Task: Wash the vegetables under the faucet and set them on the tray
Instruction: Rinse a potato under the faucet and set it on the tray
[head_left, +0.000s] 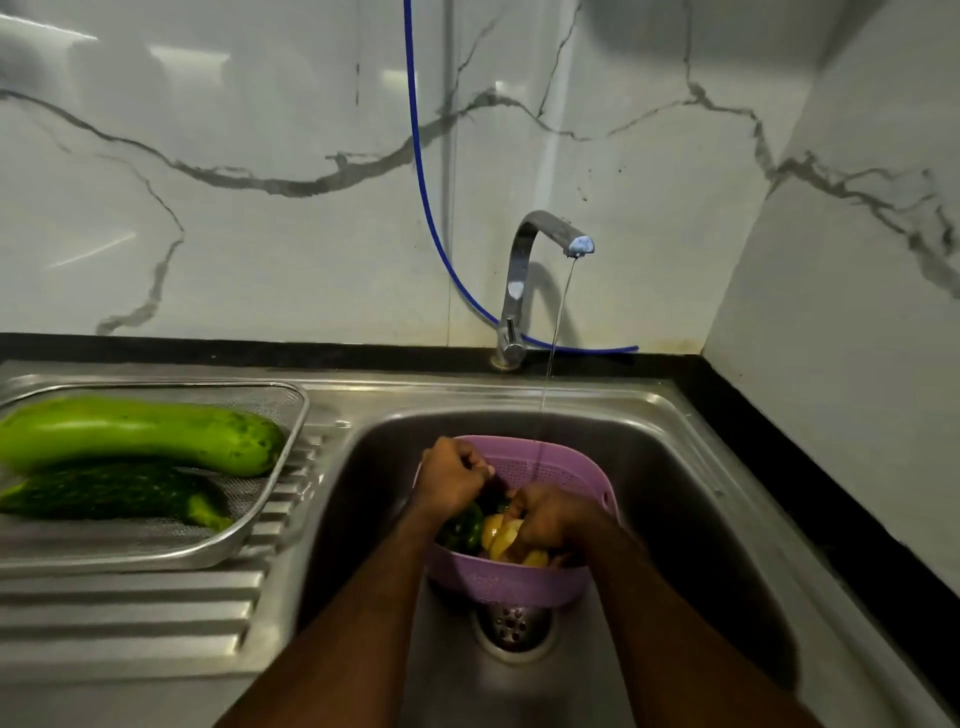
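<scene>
Low in the middle of the frame, a pink perforated colander (524, 577) sits in the steel sink (675, 499), just above the drain (514, 626). Both forearms reach in from the bottom edge. The left hand (452, 478) is over the colander's left rim with its fingers curled tight; they seem to close on something dark at the rim, though what exactly they hold cannot be told. The right hand (550, 517) is down inside the colander, fingers curled around yellow vegetable pieces (501, 535). A dark green pepper (462, 527) lies in the colander between the two wrists, touching the yellow pieces. A thin stream of water (553, 353) falls from the chrome faucet (524, 270) at centre frame and lands on the far part of the colander, behind the hands. At the left of the frame a metal mesh tray (260, 512) rests on the ribbed drainboard of the worktop (156, 613). In it lie a long pale green gourd (140, 431) and, nearer the camera and touching it, a darker, bumpy green gourd (114, 493). A blue hose (421, 171) hangs down the marble wall (234, 208) behind the faucet.
</scene>
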